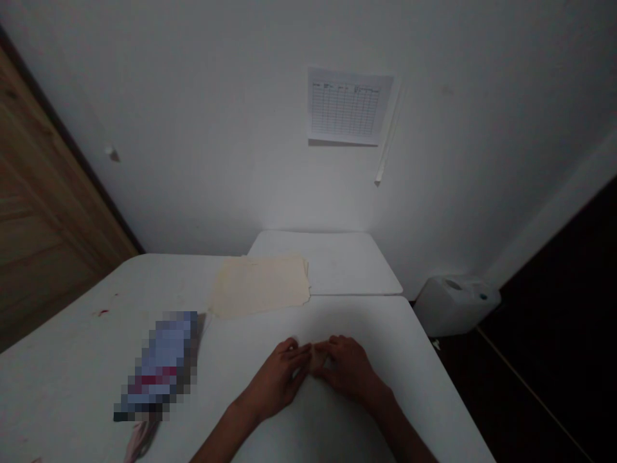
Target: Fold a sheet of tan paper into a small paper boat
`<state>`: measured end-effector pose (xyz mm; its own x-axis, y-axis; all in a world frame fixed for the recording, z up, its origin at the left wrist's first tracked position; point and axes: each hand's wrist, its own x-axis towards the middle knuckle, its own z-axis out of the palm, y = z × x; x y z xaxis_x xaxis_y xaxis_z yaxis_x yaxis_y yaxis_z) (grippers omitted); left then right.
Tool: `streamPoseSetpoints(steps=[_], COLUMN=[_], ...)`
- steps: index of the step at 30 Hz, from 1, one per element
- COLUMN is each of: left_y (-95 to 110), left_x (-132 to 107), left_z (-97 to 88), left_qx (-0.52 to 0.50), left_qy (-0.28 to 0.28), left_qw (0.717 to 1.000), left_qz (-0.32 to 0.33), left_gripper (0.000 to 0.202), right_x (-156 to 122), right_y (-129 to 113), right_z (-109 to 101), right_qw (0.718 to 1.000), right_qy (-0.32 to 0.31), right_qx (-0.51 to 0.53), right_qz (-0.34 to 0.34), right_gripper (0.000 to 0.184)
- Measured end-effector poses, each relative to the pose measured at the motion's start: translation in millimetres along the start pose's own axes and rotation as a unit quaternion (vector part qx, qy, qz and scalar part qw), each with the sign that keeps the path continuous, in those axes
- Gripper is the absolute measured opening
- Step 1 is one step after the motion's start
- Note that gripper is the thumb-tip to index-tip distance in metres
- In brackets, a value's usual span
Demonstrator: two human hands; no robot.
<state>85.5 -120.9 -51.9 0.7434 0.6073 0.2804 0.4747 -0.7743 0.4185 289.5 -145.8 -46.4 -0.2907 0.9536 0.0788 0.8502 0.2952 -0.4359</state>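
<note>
From the head view I see my left hand (277, 379) and right hand (349, 370) brought together on the white bench (72, 360), fingertips pinched on a small pale cream paper piece (318, 357) lying between them. I judge a fold or crease is in hand; next calls for steady pressure along its edge. A stack of cream paper sheets (260, 285) lies well beyond.
</note>
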Motion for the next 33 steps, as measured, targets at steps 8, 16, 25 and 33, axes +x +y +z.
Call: streamPoseSetpoints(steps=[8,16,25,33], left_y=[3,0,-6,-18], left_x=[-2,-15,-42,-48], left_z=[2.1,8.5,-1.3,9.0], left_qx=[-0.003,0.081,0.159,0.151], left_qy=[0.003,0.032,0.036,0.113], left_qw=[1.000,0.995,0.983,0.977], left_qz=[-0.010,-0.041,-0.083,-0.102], left_gripper=[0.031,0.046,0.041,0.037], right_x=[4,7,6,5], right_y=[-4,-3,0,1], right_z=[-9,-6,-3,0], right_qw=[0.999,0.998,0.997,0.998], right_qy=[-0.031,-0.052,-0.058,-0.040], right_qx=[-0.023,-0.014,0.000,0.012], right_qz=[-0.018,0.026,0.047,0.042], right_gripper=[0.044,0.051,0.058,0.059])
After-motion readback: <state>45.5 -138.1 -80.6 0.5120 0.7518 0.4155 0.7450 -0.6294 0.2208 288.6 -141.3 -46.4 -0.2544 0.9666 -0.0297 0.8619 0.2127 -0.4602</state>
